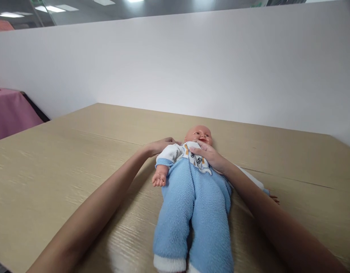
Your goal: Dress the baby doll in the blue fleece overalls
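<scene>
A baby doll (pixel 198 135) lies on its back on a wooden table (pixel 63 159), head away from me. It wears a blue fleece suit (pixel 192 204) with white sleeves and an elephant patch on the chest. My left hand (pixel 160 145) rests at the doll's shoulder beside its neck, fingers curled against the white sleeve. My right hand (pixel 209 154) lies on the doll's chest, fingers pressed on the collar below the chin. The doll's far arm is mostly hidden under my right forearm.
A white partition wall (pixel 192 64) stands along the table's far edge. A pink cloth (pixel 10 112) covers another surface at the far left. Ceiling lights show above the wall.
</scene>
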`<action>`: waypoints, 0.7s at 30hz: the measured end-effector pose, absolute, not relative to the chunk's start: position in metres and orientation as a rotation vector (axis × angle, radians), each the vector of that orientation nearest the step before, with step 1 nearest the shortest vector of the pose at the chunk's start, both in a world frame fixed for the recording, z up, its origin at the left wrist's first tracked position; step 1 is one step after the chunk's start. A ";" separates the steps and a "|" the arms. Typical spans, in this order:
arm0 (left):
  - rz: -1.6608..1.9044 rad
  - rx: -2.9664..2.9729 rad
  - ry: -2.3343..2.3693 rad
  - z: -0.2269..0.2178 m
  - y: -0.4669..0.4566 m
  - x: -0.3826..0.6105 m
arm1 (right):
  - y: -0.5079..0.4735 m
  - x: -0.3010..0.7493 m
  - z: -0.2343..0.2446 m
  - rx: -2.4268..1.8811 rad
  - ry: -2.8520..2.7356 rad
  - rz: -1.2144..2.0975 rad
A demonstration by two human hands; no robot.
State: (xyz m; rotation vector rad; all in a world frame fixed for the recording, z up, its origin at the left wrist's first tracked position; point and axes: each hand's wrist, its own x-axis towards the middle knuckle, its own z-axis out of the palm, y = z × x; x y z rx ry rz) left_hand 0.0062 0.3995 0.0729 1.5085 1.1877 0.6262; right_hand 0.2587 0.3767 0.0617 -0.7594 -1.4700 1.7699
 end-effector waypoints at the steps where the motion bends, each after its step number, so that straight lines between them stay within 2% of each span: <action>1: 0.562 1.481 1.133 0.078 0.398 0.003 | 0.376 0.258 0.062 -0.769 -1.471 1.771; 4: 0.384 1.451 1.041 0.090 0.388 -0.006 | 0.375 0.256 0.064 -0.799 -1.472 1.765; 9: 0.218 1.562 1.161 0.103 0.378 -0.016 | 0.373 0.262 0.084 -0.916 -1.614 1.688; 15: 0.033 1.769 1.239 0.115 0.382 -0.033 | 0.375 0.293 0.114 -1.266 -2.193 1.190; 21: -0.215 1.902 1.187 0.113 0.391 -0.051 | 0.375 0.292 0.111 -1.407 -2.359 0.888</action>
